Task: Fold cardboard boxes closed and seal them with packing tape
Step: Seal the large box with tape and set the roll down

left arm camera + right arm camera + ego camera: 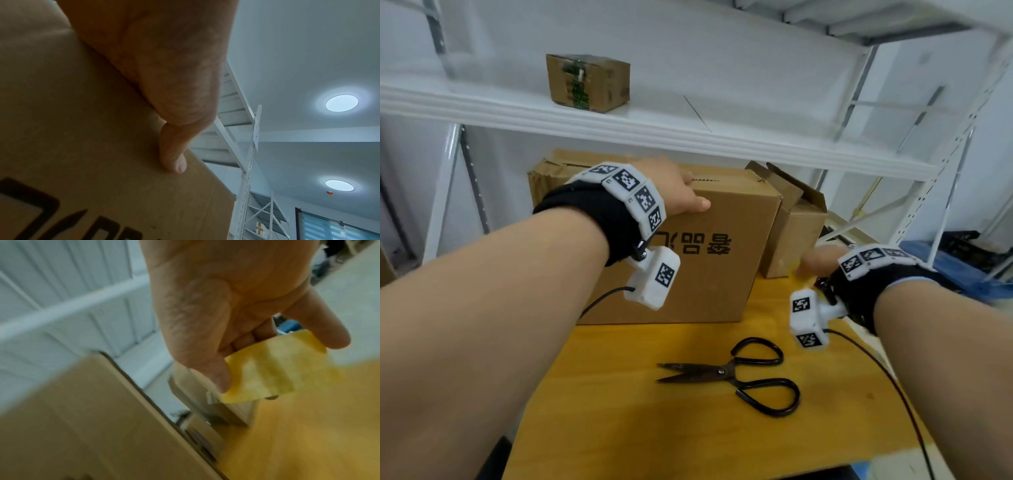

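Forearms are filling the near edge of the head view, both reaching out over the table [619, 428].

Big box [688, 267] is standing on the table under the shelf [688, 133], printed face toward the camera, top flaps lying folded down; whether its seam is taped cannot be told. Small box [796, 236] is sitting just beside it on the right, flaps standing open. Third box [587, 82] is sitting up on the shelf, well apart.

Left hand [678, 192] is lying over the big box's top front edge, fingers curling across the top, thumb [172, 155] pressing on the front face, so it is gripping the edge.

Right hand [820, 262] is hovering beside the small box, blurred in both views. Thumb and fingers are pinching a short yellowish tape [273, 368] strip; no roll is visible.

Scissors [736, 373] are lying on the table, blades slightly open, between the two arms.

Risks, as judged:
- Loose strip is hanging free; it may be folding onto itself or sticking to the fingers.
- Strip is looking short; it may be spanning too little of a seam.
- Wrist cables are trailing near the scissors; snagging is possible.
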`<action>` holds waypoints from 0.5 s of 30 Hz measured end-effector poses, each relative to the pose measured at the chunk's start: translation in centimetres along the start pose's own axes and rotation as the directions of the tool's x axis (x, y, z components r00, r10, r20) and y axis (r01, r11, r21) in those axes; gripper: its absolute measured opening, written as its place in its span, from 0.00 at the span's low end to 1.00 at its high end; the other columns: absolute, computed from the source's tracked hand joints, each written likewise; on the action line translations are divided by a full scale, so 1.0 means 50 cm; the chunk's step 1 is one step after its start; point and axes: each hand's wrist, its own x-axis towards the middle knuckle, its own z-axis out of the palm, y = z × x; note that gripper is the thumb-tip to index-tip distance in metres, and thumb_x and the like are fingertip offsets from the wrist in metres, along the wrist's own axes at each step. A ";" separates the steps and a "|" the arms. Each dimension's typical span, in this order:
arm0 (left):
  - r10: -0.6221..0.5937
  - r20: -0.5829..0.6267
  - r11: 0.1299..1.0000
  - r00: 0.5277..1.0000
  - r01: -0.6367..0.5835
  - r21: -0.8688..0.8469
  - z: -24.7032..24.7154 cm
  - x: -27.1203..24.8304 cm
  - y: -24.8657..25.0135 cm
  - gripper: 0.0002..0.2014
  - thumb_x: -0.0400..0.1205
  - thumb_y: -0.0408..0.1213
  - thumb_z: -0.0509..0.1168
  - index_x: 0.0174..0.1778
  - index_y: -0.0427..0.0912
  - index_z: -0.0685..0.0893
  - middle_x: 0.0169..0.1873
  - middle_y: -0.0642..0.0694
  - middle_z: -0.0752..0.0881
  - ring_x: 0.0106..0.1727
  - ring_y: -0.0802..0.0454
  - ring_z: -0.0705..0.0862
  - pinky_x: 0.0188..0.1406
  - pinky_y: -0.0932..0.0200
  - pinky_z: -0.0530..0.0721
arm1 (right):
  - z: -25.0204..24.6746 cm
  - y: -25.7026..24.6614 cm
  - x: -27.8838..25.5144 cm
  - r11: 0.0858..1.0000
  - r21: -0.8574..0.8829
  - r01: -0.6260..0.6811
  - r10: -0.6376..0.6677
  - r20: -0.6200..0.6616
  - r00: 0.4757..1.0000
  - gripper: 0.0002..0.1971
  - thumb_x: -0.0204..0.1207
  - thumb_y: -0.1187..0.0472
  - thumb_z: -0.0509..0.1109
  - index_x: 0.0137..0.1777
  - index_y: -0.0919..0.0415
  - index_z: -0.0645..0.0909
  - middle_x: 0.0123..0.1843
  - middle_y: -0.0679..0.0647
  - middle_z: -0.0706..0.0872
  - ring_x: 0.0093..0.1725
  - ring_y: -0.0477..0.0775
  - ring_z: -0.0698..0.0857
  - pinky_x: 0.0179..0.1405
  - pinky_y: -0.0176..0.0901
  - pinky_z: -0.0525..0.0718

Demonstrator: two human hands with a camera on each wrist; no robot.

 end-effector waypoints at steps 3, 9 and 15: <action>0.009 0.018 0.999 1.000 -0.009 0.037 -0.004 -0.002 -0.002 0.37 0.79 0.72 0.54 0.83 0.60 0.63 0.82 0.45 0.67 0.81 0.40 0.66 0.79 0.38 0.63 | -0.120 -0.053 -0.063 0.998 -0.034 0.059 -0.066 -0.236 0.969 0.17 0.89 0.61 0.59 0.67 0.73 0.82 0.67 0.67 0.84 0.67 0.66 0.83 0.53 0.47 0.75; 0.046 0.041 0.999 0.998 -0.045 -0.020 -0.006 -0.003 -0.022 0.38 0.79 0.72 0.56 0.84 0.62 0.61 0.83 0.48 0.63 0.78 0.42 0.70 0.71 0.45 0.73 | -0.223 -0.191 -0.153 0.923 0.188 0.335 -0.144 -0.639 0.755 0.08 0.84 0.64 0.58 0.56 0.64 0.77 0.41 0.59 0.78 0.44 0.66 0.80 0.41 0.42 0.71; 0.090 -0.014 0.996 0.996 -0.090 0.022 0.003 0.005 -0.042 0.38 0.77 0.72 0.54 0.79 0.54 0.69 0.76 0.48 0.74 0.69 0.45 0.79 0.60 0.48 0.82 | -0.191 -0.376 -0.138 0.703 0.287 0.651 -0.373 -0.631 0.680 0.30 0.83 0.49 0.64 0.83 0.59 0.69 0.71 0.64 0.83 0.70 0.67 0.81 0.64 0.49 0.80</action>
